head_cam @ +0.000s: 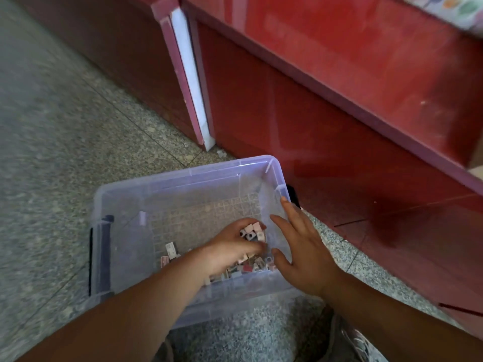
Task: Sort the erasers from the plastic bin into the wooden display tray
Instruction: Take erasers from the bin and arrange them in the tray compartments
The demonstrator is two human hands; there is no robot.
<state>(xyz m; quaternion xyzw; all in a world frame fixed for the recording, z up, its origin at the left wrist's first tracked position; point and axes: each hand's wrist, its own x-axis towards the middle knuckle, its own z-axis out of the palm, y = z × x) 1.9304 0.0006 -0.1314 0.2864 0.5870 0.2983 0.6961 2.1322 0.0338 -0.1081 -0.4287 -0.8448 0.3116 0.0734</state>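
Head view: inside the plastic bin (pixel 183 176) on the floor (pixel 52 126) the left hand (pixel 230 246) curls round a clutch of erasers (pixel 252 232) — a handful to carry, I judge — while the right hand (pixel 300 244), fingers straight and spread, hovers beside it; no wooden display tray shows.

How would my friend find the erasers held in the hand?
Find the clear plastic bin on the speckled floor beside the red counter. Inside it, the left hand grips a small bunch of erasers. Unlike the loose pile on the bin's bottom, these sit in its grip.
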